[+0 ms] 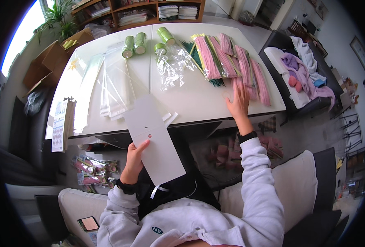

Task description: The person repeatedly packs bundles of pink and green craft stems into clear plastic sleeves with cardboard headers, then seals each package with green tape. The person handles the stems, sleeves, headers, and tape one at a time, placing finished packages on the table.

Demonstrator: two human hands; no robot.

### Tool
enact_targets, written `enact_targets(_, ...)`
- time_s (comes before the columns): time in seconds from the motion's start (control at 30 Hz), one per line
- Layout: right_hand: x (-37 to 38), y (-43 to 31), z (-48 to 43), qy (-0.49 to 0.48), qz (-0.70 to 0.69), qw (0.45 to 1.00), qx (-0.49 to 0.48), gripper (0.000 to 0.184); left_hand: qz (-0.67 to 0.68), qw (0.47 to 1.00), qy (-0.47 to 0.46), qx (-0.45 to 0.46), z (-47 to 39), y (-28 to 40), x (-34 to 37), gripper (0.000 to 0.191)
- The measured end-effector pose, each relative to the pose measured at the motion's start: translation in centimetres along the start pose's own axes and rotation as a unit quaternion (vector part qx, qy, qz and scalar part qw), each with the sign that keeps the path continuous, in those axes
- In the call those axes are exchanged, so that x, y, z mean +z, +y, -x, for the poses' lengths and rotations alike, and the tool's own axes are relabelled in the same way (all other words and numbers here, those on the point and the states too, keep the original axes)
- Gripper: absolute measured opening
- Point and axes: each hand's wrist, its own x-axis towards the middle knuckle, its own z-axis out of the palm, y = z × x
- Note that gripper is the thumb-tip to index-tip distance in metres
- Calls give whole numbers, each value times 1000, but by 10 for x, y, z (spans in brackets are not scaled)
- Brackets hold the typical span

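My left hand (136, 160) holds a folded white card with small holes (164, 154), its thumb pressed on the face near one hole. At the table's right side my right hand (239, 98) reaches out with its fingers spread, the fingertips at the lower edge of the bundles of pink stems (212, 58); whether they grip anything cannot be told. Dark green stems (216, 81) lie under the bundles. Left of these are crumpled clear plastic wrap (173, 71) and rolls of green tape (140, 43). Flat clear plastic sleeves (114, 89) lie beyond the card.
A stack of printed sheets (62, 126) stands at the left edge of the white table (198, 108). Packed bags (96, 173) with pink stems and green rolls lie below left, and more pink bundles (229, 151) below right. A phone (88, 223) rests on the seat.
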Motion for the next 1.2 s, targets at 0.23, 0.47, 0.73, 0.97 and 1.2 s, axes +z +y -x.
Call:
enact_targets(0.23,42,-39,-78,-39,51,997,-45,78,-13,999,3,-41,0,-3,12,21)
enact_targets(0.47,39,-46,-99,48,23,998,-42,33,-5,1000,-5,-14,2,3,-2,21)
enact_targets(0.73,-163,-76,-56,313,-359,879,-25,21,2,993,43,106,4,39,-33,21)
enact_targets(0.97,-239,-132,-19,116,-553,822,-79,11,-40,982,-7,184,8,76,-14,27)
enact_targets(1.2,-157,-209,29,-202,-733,648,47,20,-35,980,-109,163,26,73,12,26)
